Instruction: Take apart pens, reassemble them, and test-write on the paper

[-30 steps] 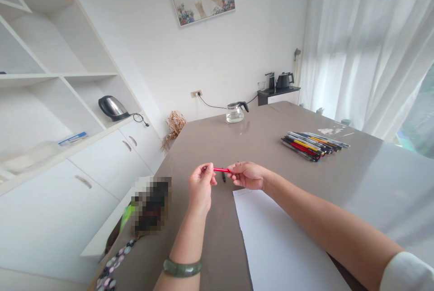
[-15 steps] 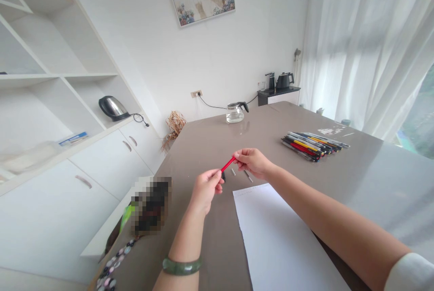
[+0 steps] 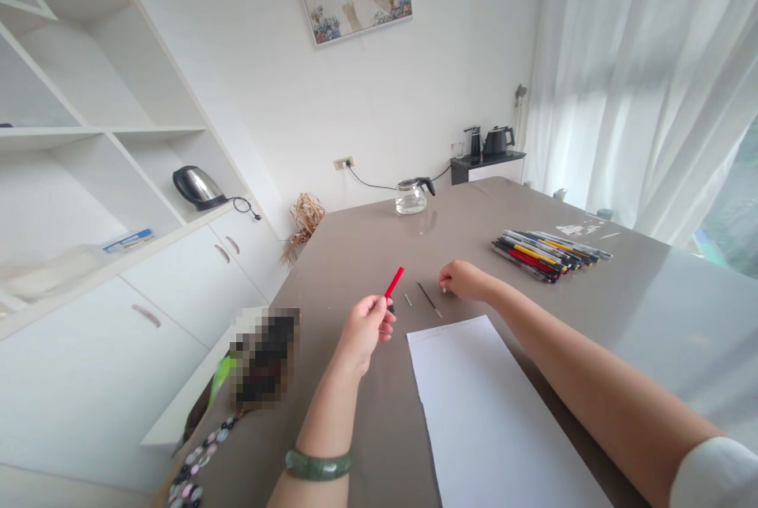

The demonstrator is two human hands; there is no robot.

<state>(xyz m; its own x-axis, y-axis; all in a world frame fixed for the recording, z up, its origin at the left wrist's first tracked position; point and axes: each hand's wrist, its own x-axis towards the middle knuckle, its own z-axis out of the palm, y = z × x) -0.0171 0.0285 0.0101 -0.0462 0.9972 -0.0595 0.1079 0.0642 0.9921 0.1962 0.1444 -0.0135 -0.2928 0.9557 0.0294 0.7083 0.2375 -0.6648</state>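
My left hand (image 3: 362,330) pinches a red pen barrel (image 3: 395,282), which points up and away to the right. A small black piece (image 3: 390,307) lies partly hidden behind those fingers. My right hand (image 3: 467,280) is low over the table, its fingers curled together and a tiny pale bit showing at the tips; what it is cannot be made out. Between the hands a thin pen refill (image 3: 429,299) and a small metal spring (image 3: 408,299) rest on the table. Nearer to me is a white sheet of paper (image 3: 497,413).
A bundle of pens (image 3: 548,255) lies right of my right hand, with paper scraps (image 3: 577,229) beyond. At the far edge of the brown table (image 3: 355,255) stands a glass pot (image 3: 410,198) of clear liquid. A beaded strap (image 3: 204,460) is at the left edge.
My right hand has let go of the red barrel's far end and moved right and down to the table. The left hand still holds the barrel, and the refill is now fully visible.
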